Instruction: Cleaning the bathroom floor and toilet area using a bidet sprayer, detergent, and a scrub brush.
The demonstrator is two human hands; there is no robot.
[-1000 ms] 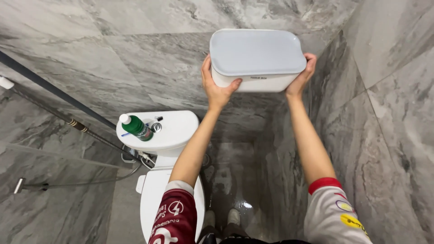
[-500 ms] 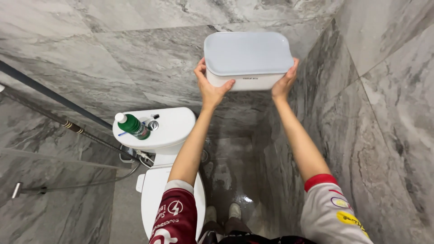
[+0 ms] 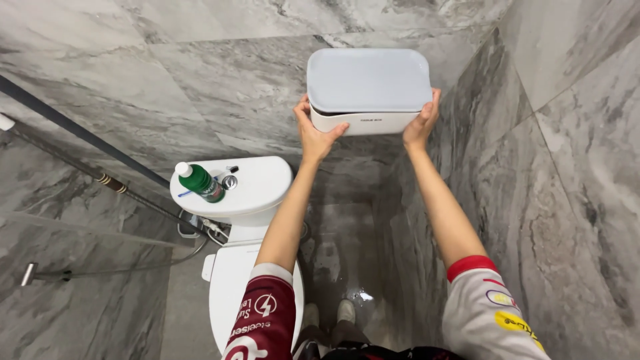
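Grey marble walls; left hand (image 3: 316, 135) and right hand (image 3: 421, 125) still grip the white box (image 3: 368, 90), now slightly lower, against the wall.

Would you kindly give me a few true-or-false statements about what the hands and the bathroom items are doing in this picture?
1. Both hands hold the white box against the grey marble wall. True: the left hand grips its left end and the right hand its right end.
2. The box's lid is off. False: the pale lid sits on top of it.
3. A green bottle lies on the toilet tank. True.
4. The bottle has a red cap. False: the cap is white.
5. The toilet stands to the right of the arms. False: it stands to their left.
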